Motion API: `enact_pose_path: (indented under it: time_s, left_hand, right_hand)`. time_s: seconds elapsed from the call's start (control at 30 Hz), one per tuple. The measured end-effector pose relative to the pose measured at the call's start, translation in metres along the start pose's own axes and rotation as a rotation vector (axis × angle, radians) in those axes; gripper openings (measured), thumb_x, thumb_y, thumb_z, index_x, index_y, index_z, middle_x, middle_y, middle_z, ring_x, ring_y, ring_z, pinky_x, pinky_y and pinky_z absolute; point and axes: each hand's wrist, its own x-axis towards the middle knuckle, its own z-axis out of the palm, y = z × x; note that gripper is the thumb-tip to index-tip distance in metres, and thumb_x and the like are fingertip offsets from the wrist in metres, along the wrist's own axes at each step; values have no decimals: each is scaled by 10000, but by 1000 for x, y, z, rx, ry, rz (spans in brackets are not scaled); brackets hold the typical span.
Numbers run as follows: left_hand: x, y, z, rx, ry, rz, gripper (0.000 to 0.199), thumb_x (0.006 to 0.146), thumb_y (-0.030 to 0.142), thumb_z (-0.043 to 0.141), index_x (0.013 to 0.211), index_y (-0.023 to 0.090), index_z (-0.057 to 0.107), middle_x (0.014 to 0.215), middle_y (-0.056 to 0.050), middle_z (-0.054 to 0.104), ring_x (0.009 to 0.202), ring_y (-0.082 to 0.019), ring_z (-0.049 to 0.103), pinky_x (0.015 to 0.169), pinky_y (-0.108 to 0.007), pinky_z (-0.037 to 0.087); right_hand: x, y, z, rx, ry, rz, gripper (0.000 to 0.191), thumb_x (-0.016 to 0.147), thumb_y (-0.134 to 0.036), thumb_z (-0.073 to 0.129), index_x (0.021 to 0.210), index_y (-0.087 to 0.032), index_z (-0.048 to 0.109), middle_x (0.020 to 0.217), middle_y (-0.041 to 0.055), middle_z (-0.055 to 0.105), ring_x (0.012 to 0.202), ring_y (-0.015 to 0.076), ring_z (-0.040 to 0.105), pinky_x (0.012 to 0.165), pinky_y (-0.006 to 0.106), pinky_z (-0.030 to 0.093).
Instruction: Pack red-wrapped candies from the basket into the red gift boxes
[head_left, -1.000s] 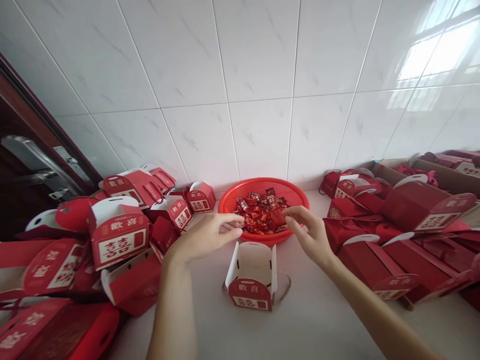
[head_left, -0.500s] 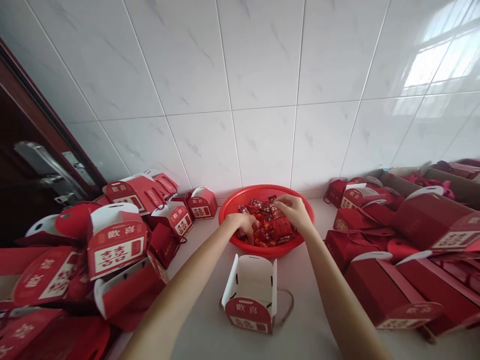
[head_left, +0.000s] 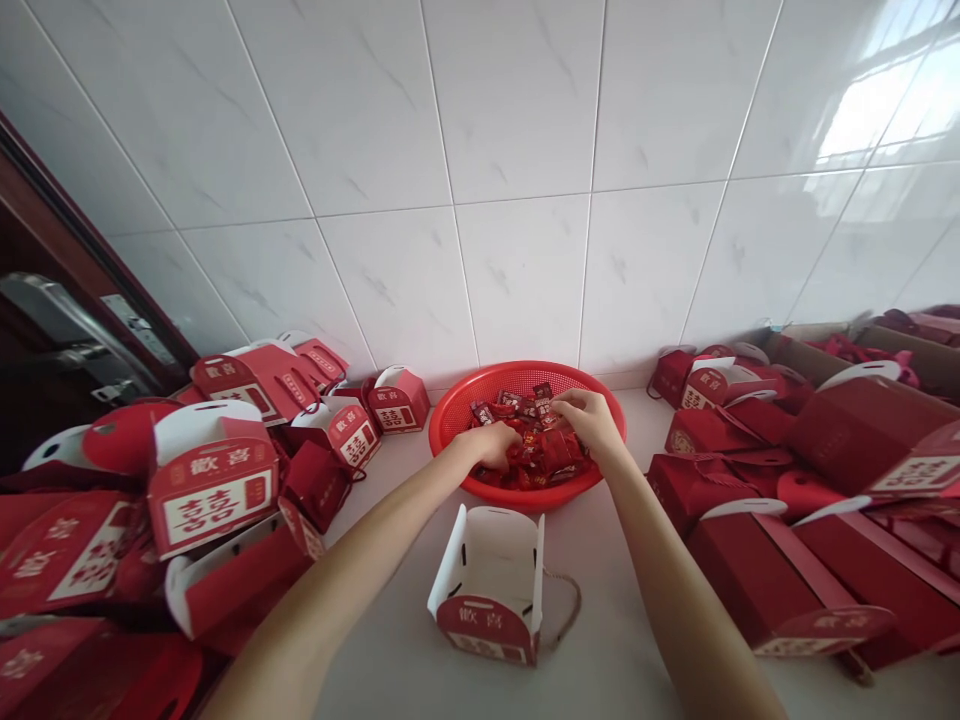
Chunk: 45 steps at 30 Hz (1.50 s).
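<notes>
A red plastic basket [head_left: 487,482] with a perforated wall holds a heap of candies in red and brown wrappers [head_left: 536,445]. My left hand [head_left: 491,444] reaches into its left side, fingers curled down among the candies; the fingertips are partly hidden. On the right, my right hand [head_left: 589,418] bends over the heap, thumb and fingers pinched at a wrapped candy. In front of the basket stands a red and white gift box [head_left: 487,615], its top open and its white inside bare. A twisted cord handle [head_left: 571,600] hangs out at its right side.
Red gift boxes [head_left: 217,490] are piled at the left, by a dark door with a metal handle [head_left: 71,330]. More red boxes [head_left: 780,570] lie at the right, before a cardboard carton [head_left: 806,350]. A tiled wall [head_left: 517,280] rises behind the basket.
My left hand has flattened and its fingers have closed in among the candies. My right hand stays pinched at nearly the same spot. The whole view has shifted slightly.
</notes>
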Motion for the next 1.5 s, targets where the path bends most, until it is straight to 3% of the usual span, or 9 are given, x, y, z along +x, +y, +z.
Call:
enact_pose_path:
  time_s: [0.17,0.3,0.47,0.63,0.77,0.97,1.17,1.3,1.5]
  left_hand:
    - [8,-6,4,-35,215,52,382,789,100,551,1136,204,673,1125,-84,710,1023,-233,663,887,-294,498]
    - [10,1,2,-48,315,114,580,785,234,663,1357,212,573,1382,-125,561,1252,-286,547,1041,-352,439]
    - [13,32,-2,4,214,365,726,749,439,737,1432,321,517,1498,-91,432,1343,-338,456,1062,-415,442]
    - [26,52,1,122,148,366,530,713,294,739,1238,292,668,1355,-113,555,1246,-346,526,928,-387,496]
    - [34,33,-4,50,246,273,190,766,294,681,929,205,723,1083,-89,679,948,-264,648,787,-316,494]
    - [38,-10,-13,-124,454,58,240,882,333,524,819,177,696,820,-57,713,772,-214,646,682,-286,457]
    - [42,-14,-9,-240,525,33,357,923,326,434,746,175,706,710,-16,700,682,-166,631,608,-249,437]
    - [43,-19,-5,-236,498,72,286,896,270,483,884,182,755,806,-29,751,728,-179,664,646,-258,476]
    - [39,-5,-2,-134,448,279,266,833,280,629,1053,220,765,1146,-73,727,1083,-253,643,955,-337,473]
  right_hand:
    - [2,4,-2,59,124,5,107,650,-250,640,719,-176,674,682,35,675,626,181,646,580,287,513]
    - [8,9,-5,152,288,-3,196,647,-321,613,789,-188,634,730,24,658,676,177,644,602,284,504]
    - [9,9,-5,244,354,17,195,610,-293,608,776,-191,616,698,6,639,677,167,649,593,265,494]
    - [8,4,-4,284,355,58,156,593,-251,610,735,-188,621,657,-9,620,642,152,638,576,254,486]
    - [9,1,-4,302,352,78,136,594,-233,610,722,-186,621,658,-11,624,620,143,627,574,255,488]
    - [8,1,-4,312,343,84,130,595,-231,635,717,-188,623,644,-12,626,616,149,625,567,257,492]
    - [8,1,-4,313,336,83,129,595,-231,656,712,-192,617,654,-14,618,609,142,613,565,255,489]
    - [7,-1,-3,321,346,84,118,601,-218,632,714,-185,624,651,-19,608,594,127,602,573,250,490]
    - [6,-2,-4,324,349,77,119,603,-204,645,717,-188,613,655,-23,608,592,128,608,584,258,501]
